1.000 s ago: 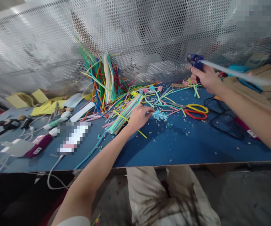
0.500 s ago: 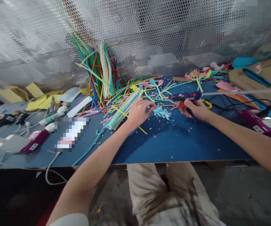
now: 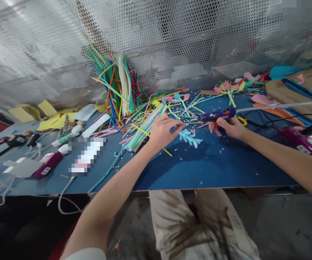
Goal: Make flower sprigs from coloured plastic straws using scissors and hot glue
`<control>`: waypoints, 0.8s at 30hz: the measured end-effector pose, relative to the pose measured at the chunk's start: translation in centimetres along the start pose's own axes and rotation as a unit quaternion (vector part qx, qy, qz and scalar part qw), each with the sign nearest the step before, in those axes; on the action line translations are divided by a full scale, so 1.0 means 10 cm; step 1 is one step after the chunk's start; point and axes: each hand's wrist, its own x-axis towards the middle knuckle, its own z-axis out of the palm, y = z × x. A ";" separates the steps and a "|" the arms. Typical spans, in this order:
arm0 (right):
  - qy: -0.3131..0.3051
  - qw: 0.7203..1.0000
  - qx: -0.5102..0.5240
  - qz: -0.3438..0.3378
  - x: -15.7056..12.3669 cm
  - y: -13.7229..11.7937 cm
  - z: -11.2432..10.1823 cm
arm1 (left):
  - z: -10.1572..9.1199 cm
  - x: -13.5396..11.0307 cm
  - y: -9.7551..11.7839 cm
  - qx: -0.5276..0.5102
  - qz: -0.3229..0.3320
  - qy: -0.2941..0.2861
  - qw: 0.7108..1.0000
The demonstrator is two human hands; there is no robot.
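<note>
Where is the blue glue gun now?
Head view, right of centre: the right hand grips the glue gun over the table, right of the left hand.

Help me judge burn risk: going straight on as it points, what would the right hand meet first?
Probably the fingertips of the left hand: the right hand aims its glue gun leftward at them; depth unclear.

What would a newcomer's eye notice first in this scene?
The bright bundle of straws stands out at the back middle of the blue table, leaning on the mesh wall. Next come the right hand gripping a blue glue gun, and the left hand beside a light blue piece.
</note>
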 end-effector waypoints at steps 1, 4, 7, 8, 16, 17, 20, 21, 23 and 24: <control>0.004 1.000 -0.001 -0.002 0.00 0.01 -0.01 | 0.00 0.00 0.00 0.000 -0.001 0.001 1.000; 0.008 1.000 -0.003 -0.005 0.00 0.03 -0.03 | 0.01 0.00 0.01 0.002 -0.009 0.002 1.000; 0.000 1.000 -0.013 -0.010 -0.01 0.04 -0.03 | 0.02 0.00 0.03 0.000 -0.007 0.008 1.000; -0.003 1.000 -0.016 -0.010 -0.01 0.03 -0.03 | 0.02 0.01 0.03 -0.001 -0.005 0.010 1.000; 0.008 0.999 -0.030 -0.012 -0.02 0.01 -0.01 | 0.05 0.00 0.01 0.004 -0.005 0.009 1.000; 0.006 0.999 -0.031 -0.011 -0.02 0.02 -0.01 | 0.05 0.00 0.01 0.007 -0.005 0.009 1.000; 0.003 0.999 -0.030 -0.010 -0.01 0.02 -0.02 | 0.04 -0.01 0.00 0.015 -0.004 0.003 1.000; 0.004 1.000 -0.029 -0.009 -0.01 0.02 -0.02 | 0.05 -0.01 0.00 0.017 -0.002 0.002 1.000; 0.005 1.000 -0.027 -0.007 -0.01 0.01 -0.01 | 0.05 -0.01 0.00 0.018 0.002 0.002 1.000; 0.006 1.000 -0.026 -0.005 -0.01 0.01 0.00 | 0.05 -0.01 0.01 0.019 0.003 0.002 1.000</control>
